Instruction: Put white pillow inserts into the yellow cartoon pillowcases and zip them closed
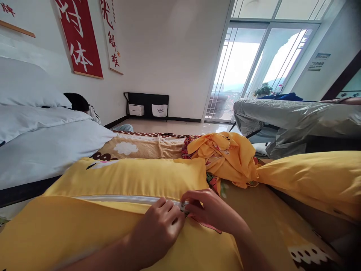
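While we apparently work the zipper (pixel 118 198), our left hand (pixel 163 227) and right hand (pixel 210 210) pinch its end together on the yellow cover (pixel 135 177), within the bed's far edge (pixel 135 133); next likely needs steady pulling.

Zippered cover (pixel 146 175) before you at twelve o'clock, blanket (pixel 145 146) behind it, stacked pillows (pixel 47 131) at ten, bundled cloth (pixel 227 154) at one, covered table (pixel 287 113) at two, low rack (pixel 148 102) by the far wall (pixel 169 56).
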Motion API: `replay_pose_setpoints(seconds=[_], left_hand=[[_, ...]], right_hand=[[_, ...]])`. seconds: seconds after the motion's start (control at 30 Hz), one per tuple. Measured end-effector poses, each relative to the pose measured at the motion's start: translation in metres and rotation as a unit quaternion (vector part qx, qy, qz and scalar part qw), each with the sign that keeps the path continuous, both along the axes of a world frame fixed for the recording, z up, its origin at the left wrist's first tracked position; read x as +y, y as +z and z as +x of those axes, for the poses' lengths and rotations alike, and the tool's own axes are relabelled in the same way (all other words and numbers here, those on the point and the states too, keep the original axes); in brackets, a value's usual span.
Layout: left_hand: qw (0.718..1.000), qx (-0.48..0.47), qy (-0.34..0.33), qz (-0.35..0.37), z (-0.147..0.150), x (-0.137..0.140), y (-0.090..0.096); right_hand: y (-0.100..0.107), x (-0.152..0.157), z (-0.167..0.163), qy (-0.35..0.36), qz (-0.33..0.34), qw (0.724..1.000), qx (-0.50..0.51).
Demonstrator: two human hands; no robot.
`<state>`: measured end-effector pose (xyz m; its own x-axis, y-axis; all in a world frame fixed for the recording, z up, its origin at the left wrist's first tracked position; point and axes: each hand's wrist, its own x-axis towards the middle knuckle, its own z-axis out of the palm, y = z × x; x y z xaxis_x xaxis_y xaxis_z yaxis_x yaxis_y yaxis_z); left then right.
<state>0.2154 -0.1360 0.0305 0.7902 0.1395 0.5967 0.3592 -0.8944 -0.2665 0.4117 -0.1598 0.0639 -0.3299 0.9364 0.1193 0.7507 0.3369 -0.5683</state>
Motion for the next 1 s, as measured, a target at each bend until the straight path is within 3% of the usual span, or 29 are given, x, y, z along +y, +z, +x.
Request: replay_pose_setpoints(seconds=[0.23, 0.43, 0.53, 0.63, 0.7, 0.83, 1.0], left_hand=[[1.000, 0.003, -0.014, -0.008, 0.001, 0.001, -0.002], [0.995, 0.003, -0.018, -0.099, 0.001, -0.001, -0.003], [0.980, -0.018, -0.002, -0.199, 0.000, 0.000, 0.004], [0.937, -0.024, 0.083, -0.338, 0.000, 0.004, 0.018], [0.914, 0.016, 0.140, -0.381, 0.001, 0.007, 0.028], [0.910, 0.099, 0.169, -0.366, 0.008, 0.009, 0.036], [0.939, 0.108, 0.155, -0.286, 0.012, 0.013, 0.024]], right_hand=[[-0.006, 0.003, -0.001, 0.016, 0.002, 1.000, -0.018], [-0.001, -0.004, -0.003, 0.005, 0.107, 0.991, -0.075], [0.001, -0.008, -0.004, -0.036, 0.091, 0.992, -0.078], [0.002, -0.011, -0.006, -0.052, 0.062, 0.995, -0.060], [0.002, -0.011, -0.007, -0.063, 0.050, 0.995, -0.054], [0.001, -0.013, -0.010, -0.101, 0.034, 0.993, -0.059], [0.001, -0.016, -0.011, -0.127, 0.024, 0.990, -0.059]])
